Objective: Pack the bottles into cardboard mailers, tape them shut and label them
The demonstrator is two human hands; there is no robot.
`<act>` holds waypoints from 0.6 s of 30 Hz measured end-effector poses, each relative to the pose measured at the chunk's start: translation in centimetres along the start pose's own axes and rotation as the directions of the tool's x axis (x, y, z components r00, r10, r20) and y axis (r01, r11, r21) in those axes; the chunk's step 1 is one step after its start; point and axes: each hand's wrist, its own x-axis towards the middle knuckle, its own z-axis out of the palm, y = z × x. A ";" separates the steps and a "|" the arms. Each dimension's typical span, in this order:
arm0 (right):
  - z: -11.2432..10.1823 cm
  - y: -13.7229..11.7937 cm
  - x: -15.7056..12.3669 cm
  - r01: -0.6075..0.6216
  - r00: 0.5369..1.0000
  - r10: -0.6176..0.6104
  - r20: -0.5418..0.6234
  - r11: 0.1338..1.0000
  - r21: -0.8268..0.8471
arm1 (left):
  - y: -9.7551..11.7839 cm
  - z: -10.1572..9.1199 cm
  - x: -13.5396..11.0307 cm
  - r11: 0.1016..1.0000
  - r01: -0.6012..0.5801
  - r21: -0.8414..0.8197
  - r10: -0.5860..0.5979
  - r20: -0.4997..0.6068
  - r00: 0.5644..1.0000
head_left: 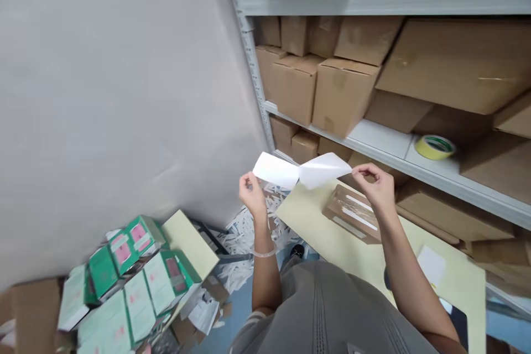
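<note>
In the middle of the head view a thin white paper strip stretches between my hands, narrowing where its two wing-like parts meet. I cannot tell whether it is one twisted piece or two joined pieces. My left hand pinches its left end between thumb and finger. The right end is pinched by my right hand. Below and beside the right hand, a brown cardboard box with white strips on its top lies on the pale yellow table.
Brown cartons fill the metal shelving ahead, where a yellow tape roll sits. White paper and a dark flat object lie on the table at right. Green-and-white boxes are stacked lower left; paper strips litter the floor.
</note>
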 end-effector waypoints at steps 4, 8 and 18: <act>3.9 -0.3 2.8 0.038 0.999 -0.038 0.017 0.999 0.011 | -1.5 -6.4 2.5 0.995 -0.025 0.098 0.050 -0.263 0.963; 9.0 -1.0 4.5 0.120 0.988 -0.117 0.100 0.993 -0.022 | -2.5 -10.9 3.0 0.994 -0.009 0.110 0.048 -0.352 0.935; 20.4 -2.9 3.7 0.561 0.739 -0.317 0.595 0.779 -0.281 | -3.2 -14.2 2.1 0.983 0.081 0.164 -0.011 -0.389 0.921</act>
